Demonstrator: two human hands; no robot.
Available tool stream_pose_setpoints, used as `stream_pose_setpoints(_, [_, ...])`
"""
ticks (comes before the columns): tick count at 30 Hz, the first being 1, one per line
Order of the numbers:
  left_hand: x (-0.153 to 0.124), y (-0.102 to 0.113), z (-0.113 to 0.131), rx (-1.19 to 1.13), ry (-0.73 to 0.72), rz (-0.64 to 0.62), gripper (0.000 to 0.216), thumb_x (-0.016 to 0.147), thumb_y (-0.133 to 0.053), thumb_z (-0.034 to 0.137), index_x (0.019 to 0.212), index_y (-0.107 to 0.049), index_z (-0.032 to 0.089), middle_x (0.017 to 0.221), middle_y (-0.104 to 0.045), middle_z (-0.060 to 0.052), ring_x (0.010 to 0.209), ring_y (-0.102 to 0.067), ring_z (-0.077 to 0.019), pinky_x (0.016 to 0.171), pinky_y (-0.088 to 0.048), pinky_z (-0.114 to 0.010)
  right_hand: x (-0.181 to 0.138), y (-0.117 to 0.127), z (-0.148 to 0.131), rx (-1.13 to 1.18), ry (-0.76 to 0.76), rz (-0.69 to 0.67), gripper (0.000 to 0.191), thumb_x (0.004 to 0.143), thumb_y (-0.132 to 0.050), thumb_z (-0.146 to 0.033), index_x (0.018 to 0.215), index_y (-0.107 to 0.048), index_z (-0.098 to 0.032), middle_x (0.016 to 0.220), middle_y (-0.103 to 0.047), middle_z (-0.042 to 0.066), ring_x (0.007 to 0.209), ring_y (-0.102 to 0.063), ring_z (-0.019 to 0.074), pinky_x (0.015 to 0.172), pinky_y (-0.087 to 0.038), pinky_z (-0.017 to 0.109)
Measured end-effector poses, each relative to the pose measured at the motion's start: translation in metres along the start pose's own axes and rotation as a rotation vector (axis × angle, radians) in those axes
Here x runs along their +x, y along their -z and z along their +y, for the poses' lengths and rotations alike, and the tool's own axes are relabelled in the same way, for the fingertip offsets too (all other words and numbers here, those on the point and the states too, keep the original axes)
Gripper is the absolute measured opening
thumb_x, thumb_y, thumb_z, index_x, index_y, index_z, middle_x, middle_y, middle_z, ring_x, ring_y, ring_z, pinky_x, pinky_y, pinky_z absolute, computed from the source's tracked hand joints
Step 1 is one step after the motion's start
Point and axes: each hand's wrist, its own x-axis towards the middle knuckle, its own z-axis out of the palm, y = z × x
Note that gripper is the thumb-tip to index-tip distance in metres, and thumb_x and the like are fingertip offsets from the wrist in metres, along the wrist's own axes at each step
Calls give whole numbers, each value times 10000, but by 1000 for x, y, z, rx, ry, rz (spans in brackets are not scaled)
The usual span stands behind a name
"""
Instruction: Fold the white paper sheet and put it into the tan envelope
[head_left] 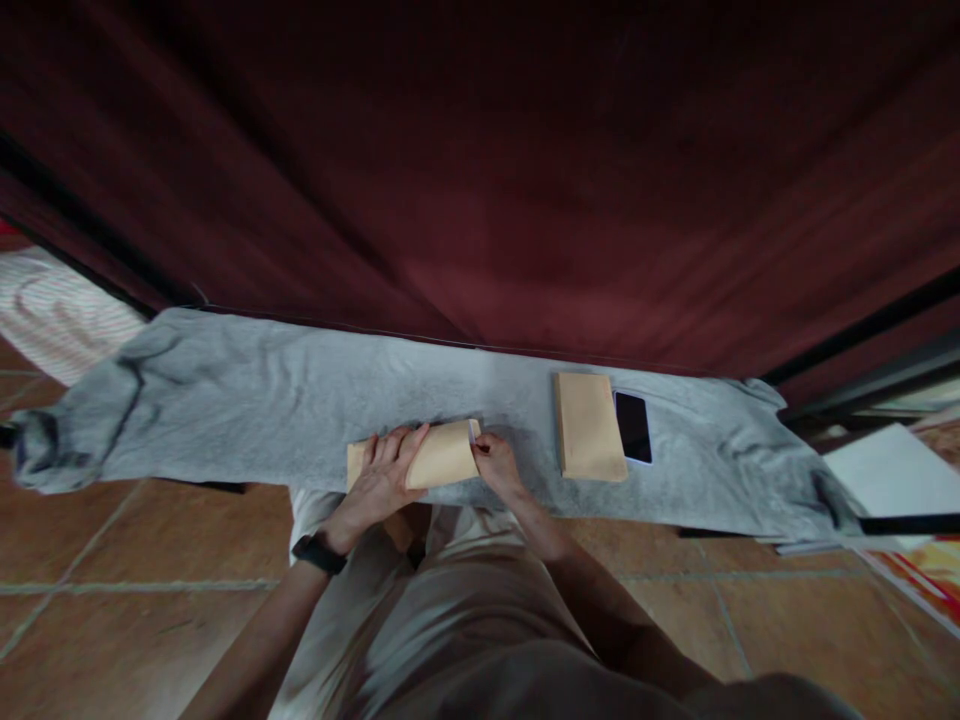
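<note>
A tan paper piece that looks like an envelope (442, 455) lies on the grey cloth close to my body. Across its left part rests my left hand (386, 470), fingers spread and pressing it flat. At its right end, my right hand (496, 465) has its fingertips closed on the edge. A thin pale strip shows there; whether it is a flap or something inside, I cannot tell. To the right sits a thick tan stack or book (591, 427) of similar paper, apart from both hands.
A dark-screened phone (634, 427) lies against the stack's right side. The narrow surface is draped in wrinkled grey cloth (247, 400). Behind it rises a dark red fabric wall (480, 200). White sheets (896, 475) are at far right, striped cloth (64, 310) at far left.
</note>
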Motion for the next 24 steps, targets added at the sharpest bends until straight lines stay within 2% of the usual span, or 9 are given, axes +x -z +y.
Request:
stream_pose_setpoints(8, [0, -3, -3, 0, -28, 9, 1067, 784, -748, 325, 1665, -149, 279, 1463, -489, -156, 1381, -469, -380, 1228, -204, -648, 0, 0, 3, 6, -17, 19, 139, 828, -627, -188, 755, -738, -227, 804, -761, -2, 775, -694, 163, 683, -485, 219])
stream_pose_setpoints(13, [3, -2, -7, 13, -31, 9, 1068, 778, -767, 344, 1663, -174, 269, 1468, -487, -177, 1399, -454, -393, 1228, -188, -656, -2, -2, 2, 177, 17, 36, 91, 808, -623, -233, 794, -710, -255, 795, -743, -13, 750, -679, 174, 702, -493, 253])
stream_pose_setpoints(18, [14, 14, -11, 29, -75, 41, 1040, 784, -778, 347, 1661, -227, 246, 1473, -497, -195, 1429, -425, -406, 1242, -161, -652, -4, -1, -5, 380, 35, 120, 90, 806, -586, -280, 874, -640, -256, 828, -715, -25, 797, -668, 171, 744, -512, 259])
stream_pose_setpoints(20, [20, 23, -11, 33, -97, 41, 1026, 790, -776, 335, 1659, -241, 231, 1479, -498, -201, 1443, -412, -404, 1249, -154, -646, -2, 1, -7, 444, 5, 168, 178, 775, -602, -269, 951, -623, -253, 846, -707, -28, 809, -666, 169, 762, -523, 264])
stream_pose_setpoints(22, [27, 31, -12, 36, -113, 38, 1008, 796, -769, 312, 1657, -252, 228, 1500, -489, -201, 1469, -387, -400, 1256, -144, -642, 1, 4, -9, 512, -40, 139, 294, 754, -625, -275, 1047, -621, -248, 818, -700, -33, 766, -662, 176, 721, -531, 276])
stream_pose_setpoints(24, [34, 37, -12, 41, -124, 30, 992, 797, -761, 285, 1654, -265, 235, 1543, -466, -196, 1507, -342, -401, 1262, -135, -641, 3, 7, -9, 566, -75, 44, 303, 750, -643, -317, 1040, -647, -230, 761, -701, -22, 711, -664, 194, 653, -532, 292])
